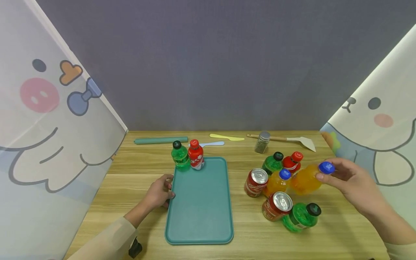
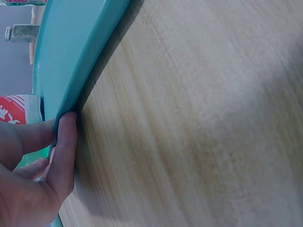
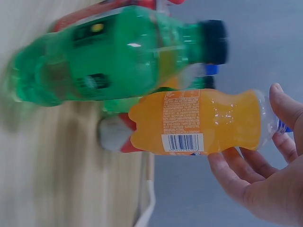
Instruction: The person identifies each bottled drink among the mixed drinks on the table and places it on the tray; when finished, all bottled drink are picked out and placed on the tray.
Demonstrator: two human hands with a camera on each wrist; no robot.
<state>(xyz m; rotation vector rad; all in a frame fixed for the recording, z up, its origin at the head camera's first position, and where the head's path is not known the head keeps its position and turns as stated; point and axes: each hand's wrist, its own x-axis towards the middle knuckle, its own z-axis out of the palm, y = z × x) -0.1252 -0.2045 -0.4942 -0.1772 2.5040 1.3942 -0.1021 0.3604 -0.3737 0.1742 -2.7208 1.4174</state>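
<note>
My right hand (image 1: 329, 174) pinches the blue cap (image 1: 326, 167) of an orange soda bottle (image 1: 304, 181) and holds it tilted above the table at the right. In the right wrist view the orange bottle (image 3: 199, 123) lies sideways, its neck between my fingers (image 3: 236, 179), with a green bottle (image 3: 113, 56) beyond it. My left hand (image 1: 168, 192) grips the left rim of a teal tray (image 1: 199, 216); the left wrist view shows my fingers (image 2: 64, 151) curled against the tray rim (image 2: 71, 61). A green bottle (image 1: 180, 155) and a red bottle (image 1: 196, 154) stand at the tray's far left corner.
Right of the tray cluster two red cans (image 1: 256, 182), a second orange bottle (image 1: 277, 181), a green bottle (image 1: 273, 162), a red bottle (image 1: 292, 161) and a lying green bottle (image 1: 300, 216). A spice jar (image 1: 262, 142), spatula (image 1: 292, 140), yellow knife (image 1: 226, 137) and teal roll (image 1: 160, 140) line the back.
</note>
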